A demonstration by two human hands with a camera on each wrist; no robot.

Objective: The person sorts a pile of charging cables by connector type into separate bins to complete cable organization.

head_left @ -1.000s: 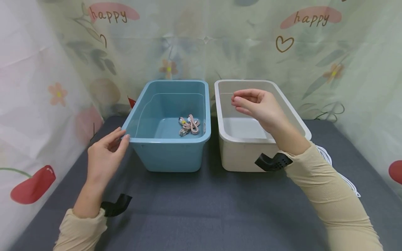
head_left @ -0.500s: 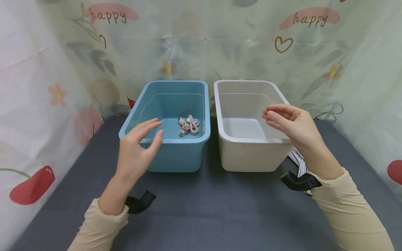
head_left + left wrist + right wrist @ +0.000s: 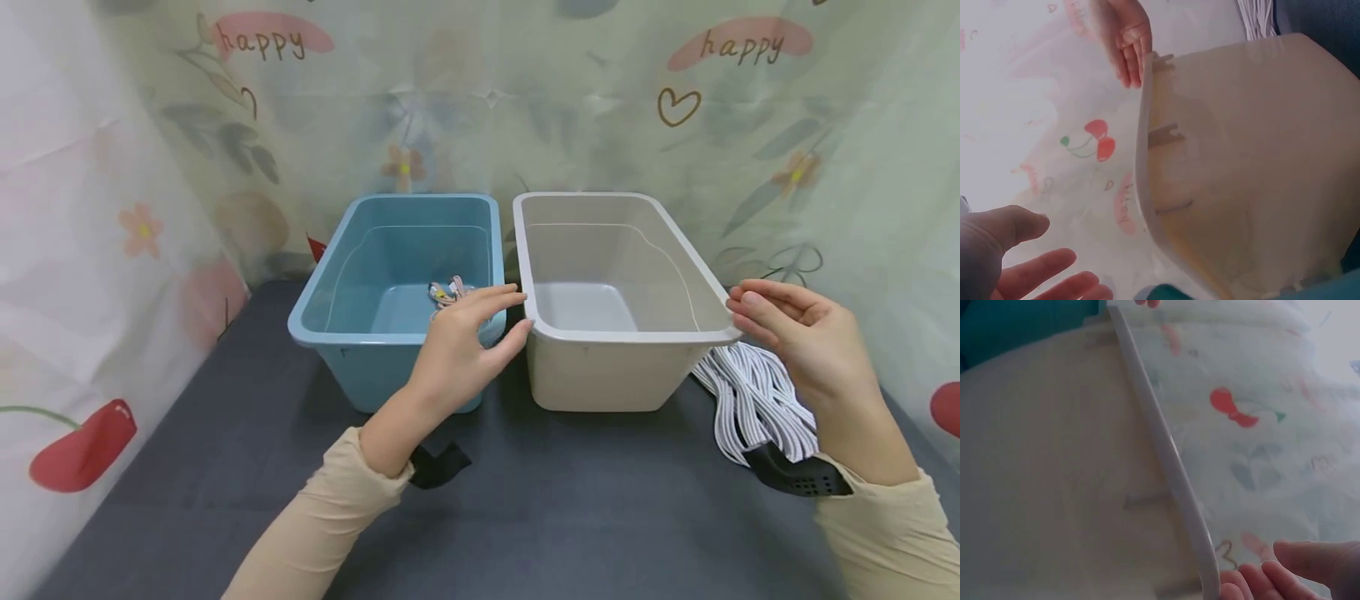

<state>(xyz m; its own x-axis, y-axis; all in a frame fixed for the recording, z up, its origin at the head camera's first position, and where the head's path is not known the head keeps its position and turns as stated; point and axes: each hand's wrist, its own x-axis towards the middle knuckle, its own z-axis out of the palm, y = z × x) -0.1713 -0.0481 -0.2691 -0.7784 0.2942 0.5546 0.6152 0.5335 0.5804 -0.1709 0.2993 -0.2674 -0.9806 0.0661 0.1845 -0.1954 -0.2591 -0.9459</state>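
Pale grey bin (image 3: pixel 600 375) on dark worktop (image 3: pixel 600 508) — hands apart at the two near corners, nothing gripped.
Left hand (image 3: pixel 467 342) reaching across the front of blue bin (image 3: pixel 367 367), with thumb and fingers spread toward the pale grey bin's near left corner; by the left wrist view, apparently just short of the rim. Right hand (image 3: pixel 817 346) at the near right corner, with fingers loosely bent beside the rim; touching or not, cannot tell. Spaced to the bin's width, presumably with the outturned rim as the natural hold. Pinkish bundled cable (image 3: pixel 441 294) inside blue bin, partly behind the left hand — probably contained there by the high walls. White striped cord (image 3: pixel 750 392) beside the pale grey bin, partly hidden by black wrist mount (image 3: pixel 795 475).
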